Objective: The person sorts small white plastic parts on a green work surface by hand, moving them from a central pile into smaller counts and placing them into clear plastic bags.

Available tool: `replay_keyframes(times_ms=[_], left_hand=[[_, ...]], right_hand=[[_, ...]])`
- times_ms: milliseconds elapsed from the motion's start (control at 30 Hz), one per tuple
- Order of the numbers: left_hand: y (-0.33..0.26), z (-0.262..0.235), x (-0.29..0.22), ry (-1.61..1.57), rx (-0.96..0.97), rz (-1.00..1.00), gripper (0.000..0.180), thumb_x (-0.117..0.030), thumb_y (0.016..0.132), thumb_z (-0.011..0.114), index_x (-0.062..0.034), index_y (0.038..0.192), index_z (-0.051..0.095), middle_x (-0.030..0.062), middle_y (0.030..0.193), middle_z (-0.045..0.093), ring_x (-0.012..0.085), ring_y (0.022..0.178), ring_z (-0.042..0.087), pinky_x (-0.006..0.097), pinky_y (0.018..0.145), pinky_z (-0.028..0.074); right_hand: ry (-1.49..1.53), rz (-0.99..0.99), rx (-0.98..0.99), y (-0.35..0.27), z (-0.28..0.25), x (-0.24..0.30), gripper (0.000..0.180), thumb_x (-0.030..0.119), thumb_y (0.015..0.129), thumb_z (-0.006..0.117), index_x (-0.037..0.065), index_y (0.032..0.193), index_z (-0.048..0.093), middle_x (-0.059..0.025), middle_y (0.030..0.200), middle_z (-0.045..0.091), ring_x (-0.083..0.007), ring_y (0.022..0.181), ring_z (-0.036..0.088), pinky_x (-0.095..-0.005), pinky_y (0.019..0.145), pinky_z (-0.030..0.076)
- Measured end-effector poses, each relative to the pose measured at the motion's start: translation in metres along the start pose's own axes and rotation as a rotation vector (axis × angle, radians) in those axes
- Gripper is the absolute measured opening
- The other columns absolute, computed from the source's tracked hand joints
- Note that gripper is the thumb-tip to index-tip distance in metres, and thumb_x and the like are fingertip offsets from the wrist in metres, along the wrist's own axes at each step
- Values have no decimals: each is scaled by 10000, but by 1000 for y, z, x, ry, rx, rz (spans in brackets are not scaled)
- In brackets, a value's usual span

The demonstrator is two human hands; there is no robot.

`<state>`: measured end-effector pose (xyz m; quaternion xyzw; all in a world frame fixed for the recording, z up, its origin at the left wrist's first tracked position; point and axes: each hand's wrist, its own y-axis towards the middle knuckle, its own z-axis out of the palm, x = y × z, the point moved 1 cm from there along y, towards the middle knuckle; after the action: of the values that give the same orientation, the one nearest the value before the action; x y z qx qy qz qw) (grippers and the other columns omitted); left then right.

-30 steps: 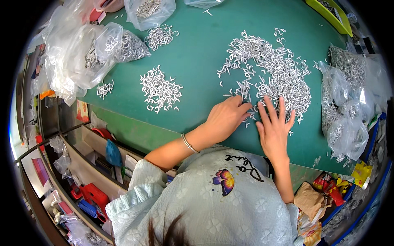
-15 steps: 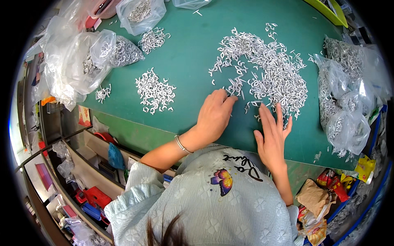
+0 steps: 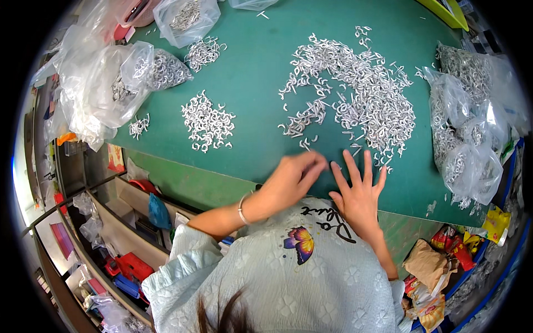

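Observation:
A large pile of small silvery curved metal pieces (image 3: pixel 383 102) lies on the green tabletop (image 3: pixel 252 111). My right hand (image 3: pixel 358 194) rests flat near the table's front edge, its fingers spread just below the pile's near end. A few loose pieces lie by its fingertips. To its left, my left hand (image 3: pixel 293 176) is closed, with curled fingers bunched toward the thumb and slightly blurred. Whether a piece is inside it is hidden. Beyond the left hand sits a smaller cluster of these pieces (image 3: pixel 304 119), beside the large pile.
Separate heaps (image 3: pixel 206 123) (image 3: pixel 204 54) and a tiny one (image 3: pixel 139 127) lie on the left. Clear plastic bags (image 3: pixel 166 71) of pieces stand at the far left, others (image 3: pixel 466 122) at the right. A yellow-green tray (image 3: pixel 447 14) is at the far right corner. Drawers (image 3: pixel 127 208) are below left.
Both hands have drawn back toward the front edge, away from the pieces. My right hand has shifted left and its fingers have spread. The small cluster near my left hand now shows more fully.

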<state>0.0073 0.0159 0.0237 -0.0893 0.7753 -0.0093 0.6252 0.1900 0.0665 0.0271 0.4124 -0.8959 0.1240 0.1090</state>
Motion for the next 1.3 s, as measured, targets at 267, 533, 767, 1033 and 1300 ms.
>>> replay_keyframes(times_ms=[267, 533, 767, 1033, 1300], left_hand=[[-55, 7, 27, -648, 455, -638, 252, -171, 1024, 432, -20, 1049, 632, -3, 703, 530, 37, 562, 403, 201, 483, 299], [-59, 15, 47, -1112, 447, -894, 295, -118, 1007, 452, 70, 1206, 562, 123, 1045, 656, 147, 872, 628, 229, 725, 508], [-56, 23, 50, -1235, 387, -894, 336, -100, 1010, 424, 105, 1266, 496, 220, 1214, 586, 226, 1078, 613, 310, 935, 513], [-50, 32, 60, -1346, 469, -784, 435, -119, 1003, 362, 111, 1372, 349, 275, 1405, 411, 344, 1319, 418, 424, 1134, 313], [-56, 37, 73, -1391, 374, -931, 374, -135, 986, 435, 95, 1280, 463, 185, 1199, 560, 260, 1092, 565, 355, 966, 441]], right_hand=[[76, -59, -177, -16, 12, -4, 454, 183, 811, 669, 140, 1255, 585, -18, 1408, 462, -316, 1372, 332, -670, 1042, 144], [59, 74, -233, -37, 9, -15, 423, 196, 846, 624, 90, 1253, 584, -31, 1370, 510, -320, 1358, 361, -653, 1050, 113], [-31, 55, -120, -35, 16, -11, 516, 247, 847, 609, 82, 1328, 520, -2, 1463, 410, -303, 1398, 291, -679, 1046, 104], [-14, -71, -56, -18, 14, 1, 628, 340, 830, 622, 102, 1387, 454, -16, 1513, 336, -294, 1433, 218, -703, 1032, 152], [329, -374, -88, -37, 7, -11, 436, 209, 801, 694, 77, 1207, 602, -65, 1347, 529, -262, 1327, 413, -536, 1040, 302]])
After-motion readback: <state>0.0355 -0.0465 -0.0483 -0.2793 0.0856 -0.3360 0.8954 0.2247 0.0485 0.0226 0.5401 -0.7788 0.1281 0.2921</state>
